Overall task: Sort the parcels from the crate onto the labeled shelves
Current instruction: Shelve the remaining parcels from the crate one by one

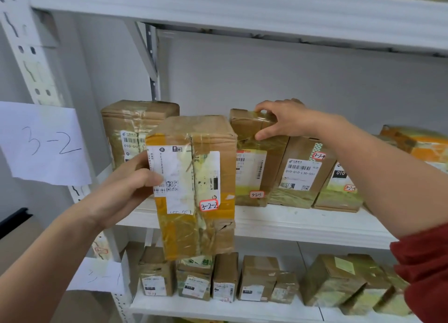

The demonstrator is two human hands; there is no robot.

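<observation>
while several parcels already stand on the 3-2 shelf (303, 222) and on the lower shelf (218, 308), the crate is out of view, so what remains cannot be counted. the 3-2-2 parcel (196, 184) is not yet shelved. it is held upright in front of the shelf edge, before the gap between the back-left parcel (128, 128) and the 3-2-3 parcel (252, 157). the paper sign (43, 143) on the upright reads 3-2, which agrees with its tag.

left hand (131, 184): forearm raised from lower left, fingers and thumb curled round the 3-2-2 parcel's left edge.

right hand (283, 121): arm extended, fingers over the top and thumb on the front of the 3-2-3 parcel, gripping its upper corner. judged to be making room.
</observation>
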